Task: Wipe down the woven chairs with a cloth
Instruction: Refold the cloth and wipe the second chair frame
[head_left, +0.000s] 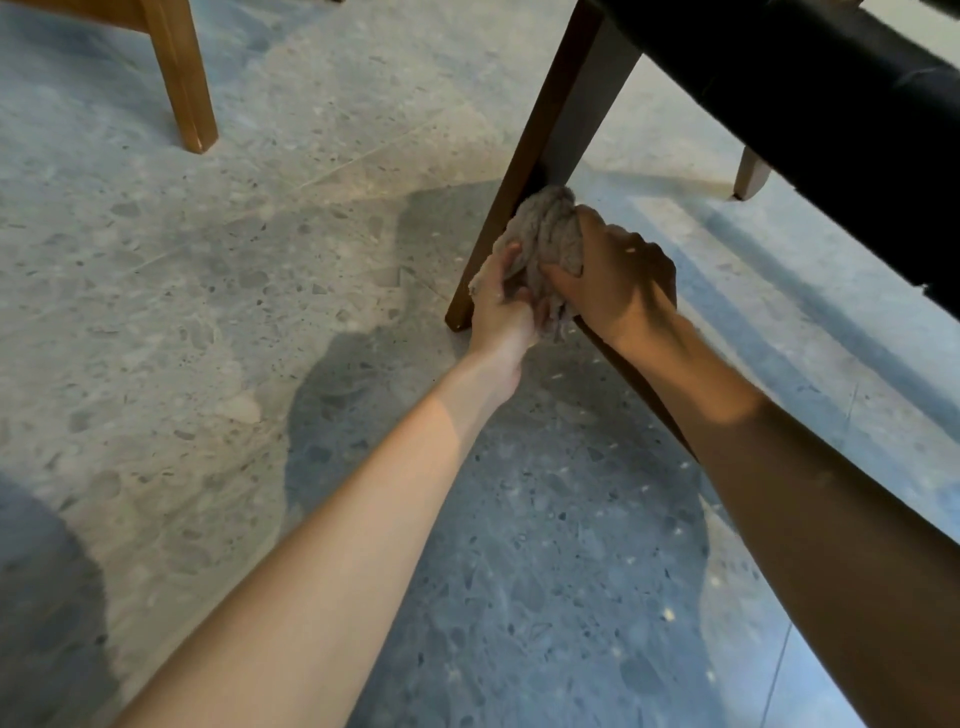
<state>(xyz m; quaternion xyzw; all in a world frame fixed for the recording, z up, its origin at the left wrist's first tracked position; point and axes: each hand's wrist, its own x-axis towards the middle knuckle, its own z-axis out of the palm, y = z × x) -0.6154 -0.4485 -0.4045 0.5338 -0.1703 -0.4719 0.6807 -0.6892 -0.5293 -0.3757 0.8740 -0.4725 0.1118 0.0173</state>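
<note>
Fingers (510, 259) of the left hand (506, 306) and the right hand (618, 286) curl round a bunched grey cloth (553, 234), holding it against the lower part of a dark wooden chair leg (550, 130) on the speckled terrazzo floor (208, 312); a lighter wooden leg (182, 78) stands well apart.

A speckled grey terrazzo floor (208, 312) fills the frame, with a thin tile seam (384, 156) slanting across upper centre. An orange-brown wooden leg (182, 78) stands upper left. At mid-right is a pale leg (751, 179), perhaps of other furniture.
</note>
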